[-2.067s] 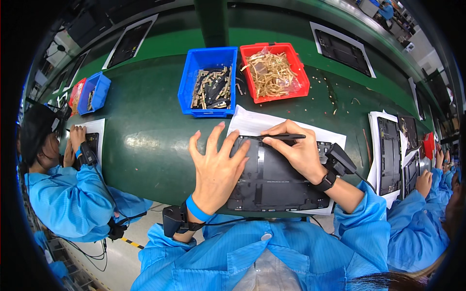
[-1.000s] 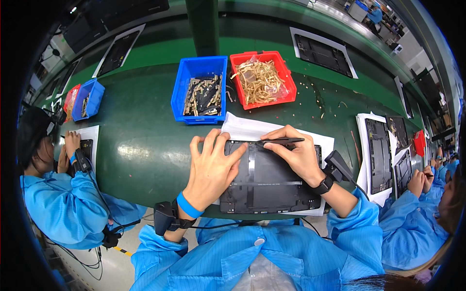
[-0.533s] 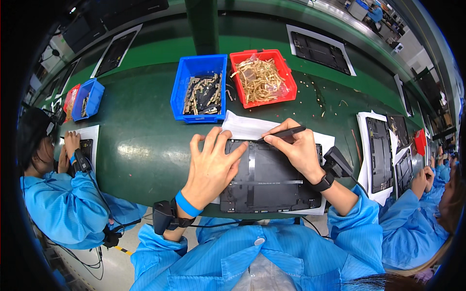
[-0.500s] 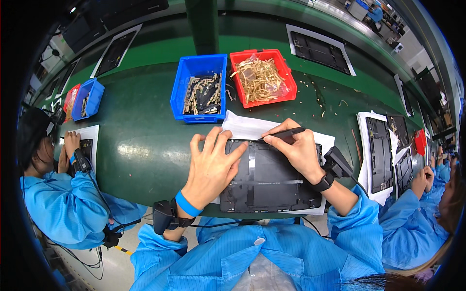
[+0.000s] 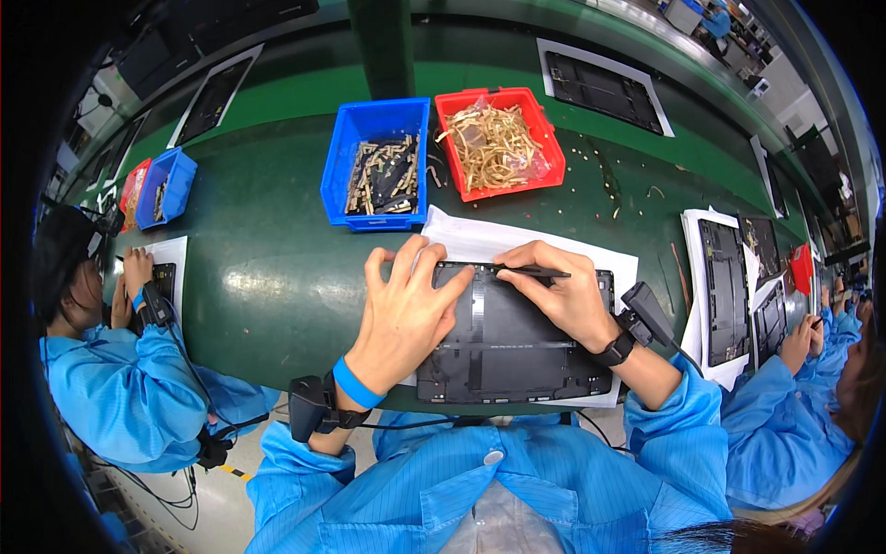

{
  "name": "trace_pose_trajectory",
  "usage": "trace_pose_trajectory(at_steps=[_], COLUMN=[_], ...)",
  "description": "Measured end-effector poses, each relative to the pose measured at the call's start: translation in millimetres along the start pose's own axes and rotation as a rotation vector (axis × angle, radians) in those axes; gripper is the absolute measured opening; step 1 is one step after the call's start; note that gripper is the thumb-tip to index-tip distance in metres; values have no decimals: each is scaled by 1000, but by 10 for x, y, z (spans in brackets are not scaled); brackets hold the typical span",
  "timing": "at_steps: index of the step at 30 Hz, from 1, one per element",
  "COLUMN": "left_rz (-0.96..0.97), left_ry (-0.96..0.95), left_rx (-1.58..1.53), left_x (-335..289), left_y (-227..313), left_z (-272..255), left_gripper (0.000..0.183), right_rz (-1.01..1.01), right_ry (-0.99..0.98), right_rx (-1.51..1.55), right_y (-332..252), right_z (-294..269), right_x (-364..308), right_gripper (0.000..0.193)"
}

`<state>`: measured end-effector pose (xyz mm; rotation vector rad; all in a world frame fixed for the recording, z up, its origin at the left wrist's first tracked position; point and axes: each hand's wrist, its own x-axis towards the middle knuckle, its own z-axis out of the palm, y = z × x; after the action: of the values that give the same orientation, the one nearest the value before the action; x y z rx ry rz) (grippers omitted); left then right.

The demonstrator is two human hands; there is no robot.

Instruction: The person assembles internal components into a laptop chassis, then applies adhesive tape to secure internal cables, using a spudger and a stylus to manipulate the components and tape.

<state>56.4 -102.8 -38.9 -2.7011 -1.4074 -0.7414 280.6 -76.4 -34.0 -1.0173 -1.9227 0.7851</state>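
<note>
A black tablet-like housing lies in front of me on white sheets, with small parts along its far edge. My left hand rests over its left side, fingers spread and holding nothing; the index fingertip touches near the far edge. In my right hand, closed, is a slim black pointed tool, pinched between thumb and fingers. Its tip end is hidden by the fingertips, close to the housing's far edge and just right of my left index finger.
Beyond the housing stand a blue bin of small strip-shaped parts and a red bin of gold-coloured strips. More housings lie on paper at the right. Co-workers in blue sit on both sides; one sleeve is at left.
My right hand has tilted and shifted slightly, bringing the black tool lower and flatter over the far edge. My left hand stays almost where it was.
</note>
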Motion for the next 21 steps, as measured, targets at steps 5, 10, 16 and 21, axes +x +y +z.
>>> trace_pose_trajectory(at_steps=[5, 10, 16, 21], left_rz=[31, 25, 46, 37], left_ry=[-1, -18, -8, -4], left_rx=[11, 10, 0, -24], left_x=[48, 43, 38, 38], left_y=[40, 50, 54, 48], left_z=[43, 59, 64, 58], left_gripper=[46, 48, 48, 48], right_rz=[-42, 230, 265, 269], right_ry=[4, 92, 123, 118], right_rx=[-20, 152, 95, 63], right_y=[25, -87, -72, -77], right_z=[-14, -107, -124, -110], right_x=[-8, -32, -118, -111], right_gripper=[15, 16, 17, 16])
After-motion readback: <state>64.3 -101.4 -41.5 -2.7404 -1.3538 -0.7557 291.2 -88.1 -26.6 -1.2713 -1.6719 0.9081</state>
